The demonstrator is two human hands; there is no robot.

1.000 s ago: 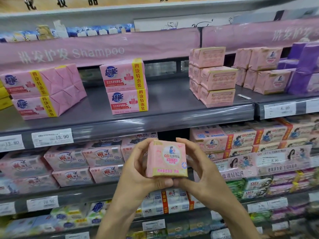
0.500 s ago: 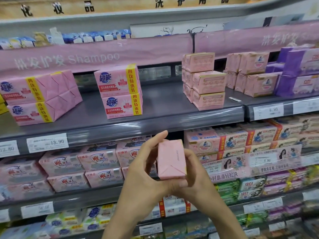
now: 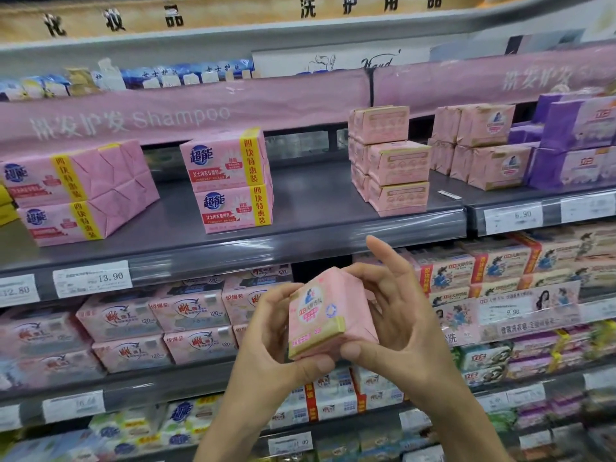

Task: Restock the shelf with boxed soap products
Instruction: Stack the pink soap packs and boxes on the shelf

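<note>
I hold a pink soap box [image 3: 325, 315] with a gold band and a round printed label in front of the shelves, tilted with its label face toward me. My left hand [image 3: 270, 341] grips its left side and bottom. My right hand [image 3: 390, 315] grips its right side, thumb under the lower corner, index finger raised off the box. A stack of matching pink boxes [image 3: 390, 161] stands on the grey shelf [image 3: 316, 201] above, with bare shelf between that stack and the pink four-packs [image 3: 230, 181].
More pink four-packs [image 3: 80, 191] lie at the shelf's left, pink boxes [image 3: 483, 145] and purple packs [image 3: 573, 145] at its right. Price tags [image 3: 91, 278] line the shelf edge. Lower shelves are packed with soap packs [image 3: 133, 328].
The box has been turned in my hands, from its plain side toward me to its label face up and tilted. The view has shifted slightly down and left.
</note>
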